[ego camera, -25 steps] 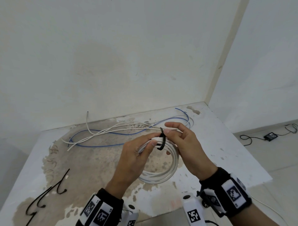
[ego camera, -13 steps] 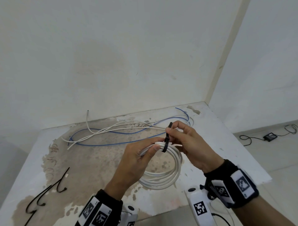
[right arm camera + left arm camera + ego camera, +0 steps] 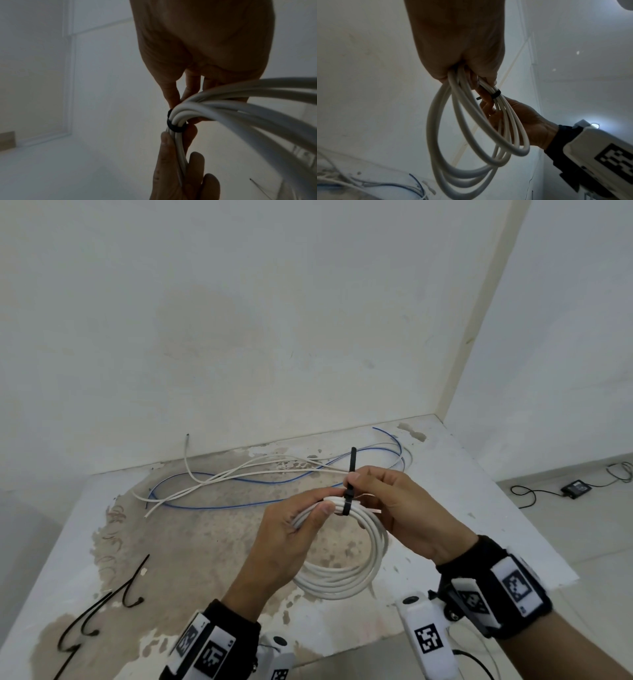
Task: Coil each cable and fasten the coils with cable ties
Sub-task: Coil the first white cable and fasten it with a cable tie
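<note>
A coil of white cable [image 3: 346, 580] hangs above the table, gripped at its top by my left hand [image 3: 291, 539]. A black cable tie [image 3: 348, 494] is looped snugly around the bundled strands, its free tail standing up. My right hand [image 3: 394, 505] pinches that tail between thumb and forefinger just right of the left thumb. The left wrist view shows the coil [image 3: 471, 155] dangling from my fist with the tie [image 3: 495, 94] around it. In the right wrist view the tie [image 3: 175, 125] wraps the strands [image 3: 240, 108].
Loose white cables [image 3: 239, 474] and a blue cable [image 3: 219, 505] sprawl across the back of the stained table [image 3: 191, 559]. Spare black ties [image 3: 102, 607] lie at its front left. A black adapter with its cord [image 3: 577, 487] sits on the floor to the right.
The tie's loop has drawn tight around the coil, and its tail now sticks up longer above my right fingers. Both hands have risen slightly.
</note>
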Motion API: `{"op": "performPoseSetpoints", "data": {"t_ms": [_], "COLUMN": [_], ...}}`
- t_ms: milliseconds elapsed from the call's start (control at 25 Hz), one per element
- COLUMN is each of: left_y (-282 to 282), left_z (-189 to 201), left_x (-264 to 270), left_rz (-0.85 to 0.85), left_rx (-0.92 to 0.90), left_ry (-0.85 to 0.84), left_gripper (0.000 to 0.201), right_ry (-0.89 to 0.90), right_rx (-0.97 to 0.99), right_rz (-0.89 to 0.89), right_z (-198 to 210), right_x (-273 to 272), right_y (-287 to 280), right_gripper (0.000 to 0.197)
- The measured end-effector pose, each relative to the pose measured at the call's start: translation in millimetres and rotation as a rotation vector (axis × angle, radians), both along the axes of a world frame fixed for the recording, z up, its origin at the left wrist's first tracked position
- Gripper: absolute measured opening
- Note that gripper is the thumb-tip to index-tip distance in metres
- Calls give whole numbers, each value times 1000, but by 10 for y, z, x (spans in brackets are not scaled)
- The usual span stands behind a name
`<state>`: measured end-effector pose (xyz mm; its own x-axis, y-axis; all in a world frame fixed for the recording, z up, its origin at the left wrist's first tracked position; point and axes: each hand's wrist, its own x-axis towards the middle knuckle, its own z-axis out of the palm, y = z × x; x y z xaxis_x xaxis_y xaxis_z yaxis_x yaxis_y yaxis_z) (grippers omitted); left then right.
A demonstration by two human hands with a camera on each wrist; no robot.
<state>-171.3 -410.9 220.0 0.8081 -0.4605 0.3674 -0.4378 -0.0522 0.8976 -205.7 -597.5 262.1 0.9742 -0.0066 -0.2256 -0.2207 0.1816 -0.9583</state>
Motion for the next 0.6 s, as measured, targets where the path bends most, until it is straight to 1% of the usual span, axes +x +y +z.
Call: {"op": "performPoseSetpoints", "data": {"t_ms": [80,200,320,400,480,600], "left_y": [6,7,-34,-67,-105,-193], "left_z": [0,7,-3,-24,-50,-110], "left_x": [6,9,-40,-69,-50,-21], "left_rz": [0,-9,-2,43,99,176], "left_rx": [3,16,63,135,237,300], "left_ry": [4,1,-37,-64,-117,-289], "left_gripper": [26,27,30,32,36,38], "right_ry": [-19,-94,-160,-192,-201,-99], "right_rx": [-14,-164,-235,-265,-305,-204], "right_rz": [-14,-73,-128,-184,-247,-306], "right_z": [-18,-47,-120,-197,-258,-252], "right_x": [5,0,0,-4,-17,-19], "right_y": [-1,25,83,130,165,203], "right_gripper": [18,23,25,26,27,24]}}
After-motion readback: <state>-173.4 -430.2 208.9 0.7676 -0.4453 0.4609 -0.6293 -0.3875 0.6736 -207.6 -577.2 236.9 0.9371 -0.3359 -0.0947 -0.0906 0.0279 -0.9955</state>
